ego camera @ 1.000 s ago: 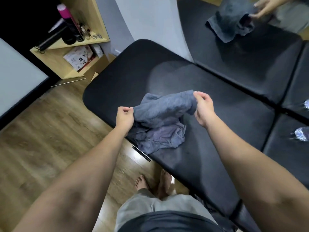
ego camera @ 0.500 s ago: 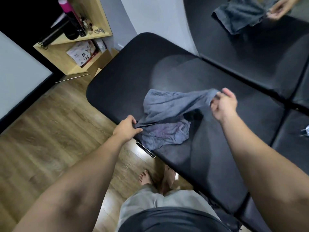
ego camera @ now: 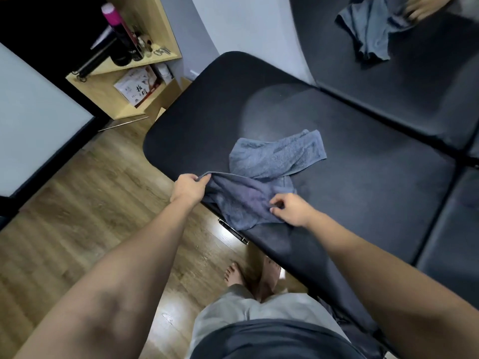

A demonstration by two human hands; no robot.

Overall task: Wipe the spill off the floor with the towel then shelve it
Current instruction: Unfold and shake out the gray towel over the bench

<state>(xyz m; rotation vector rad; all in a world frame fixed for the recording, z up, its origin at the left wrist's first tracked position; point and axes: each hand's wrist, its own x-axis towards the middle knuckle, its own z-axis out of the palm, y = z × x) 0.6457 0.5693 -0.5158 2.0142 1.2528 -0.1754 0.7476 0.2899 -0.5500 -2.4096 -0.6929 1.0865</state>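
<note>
Black padded bench (ego camera: 363, 198), pink-capped bottle (ego camera: 118, 27) beside a dark can, box (ego camera: 137, 86) below

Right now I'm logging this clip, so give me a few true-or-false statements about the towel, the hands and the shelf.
1. The towel lies on the black padded bench. True.
2. The left hand grips an edge of the towel. True.
3. The right hand is holding a spray bottle. False: its fingers are on the towel near the bench's front edge.
4. The towel already sits on the wooden shelf. False: it is on the bench, and the shelf holds bottles and a box.
5. The towel is folded into a neat square. False: it lies loosely rumpled.
</note>
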